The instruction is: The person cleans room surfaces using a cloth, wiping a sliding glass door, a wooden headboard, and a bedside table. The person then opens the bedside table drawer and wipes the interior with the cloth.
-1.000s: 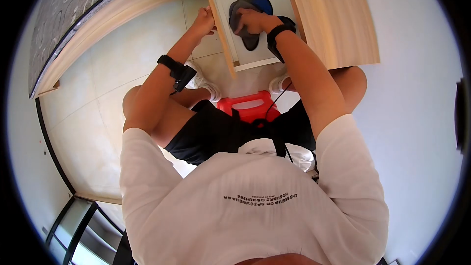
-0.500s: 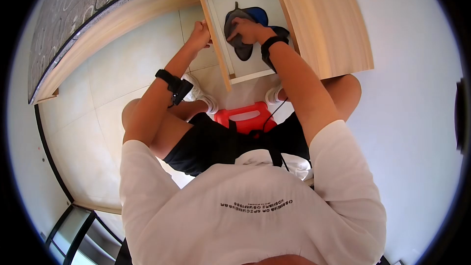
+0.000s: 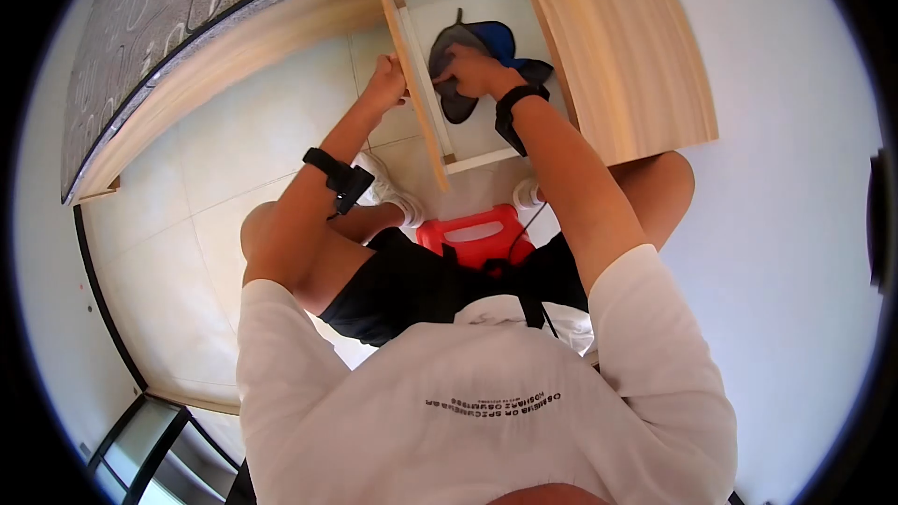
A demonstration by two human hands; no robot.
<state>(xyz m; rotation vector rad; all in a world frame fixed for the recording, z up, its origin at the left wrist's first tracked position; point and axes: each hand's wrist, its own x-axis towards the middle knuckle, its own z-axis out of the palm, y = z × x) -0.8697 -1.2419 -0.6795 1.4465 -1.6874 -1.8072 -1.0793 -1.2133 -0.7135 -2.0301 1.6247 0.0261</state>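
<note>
A wooden drawer (image 3: 414, 93) with a white interior stands pulled out from the cabinet. Inside it lies a dark grey mesh fabric item (image 3: 458, 107) with a blue panel, dark edging and a small loop; its exact kind is unclear. My right hand (image 3: 470, 72) reaches in over the drawer's side and grips the mesh, its fingers bent and partly behind the thin fabric. At the outer face of the drawer front, my left hand (image 3: 386, 84) is closed with curled fingers against the panel. Part of its grip is hidden.
The wooden cabinet top (image 3: 627, 56) is right of the drawer, beside a pale wall. A bed with a patterned grey cover (image 3: 187, 19) runs along the upper left. A red plastic object with a handle (image 3: 477, 234) sits on the tiled floor between my feet.
The whole view has shifted slightly, so everything sits a little lower in it. My right hand stays on the mesh item and my left hand stays at the drawer front.
</note>
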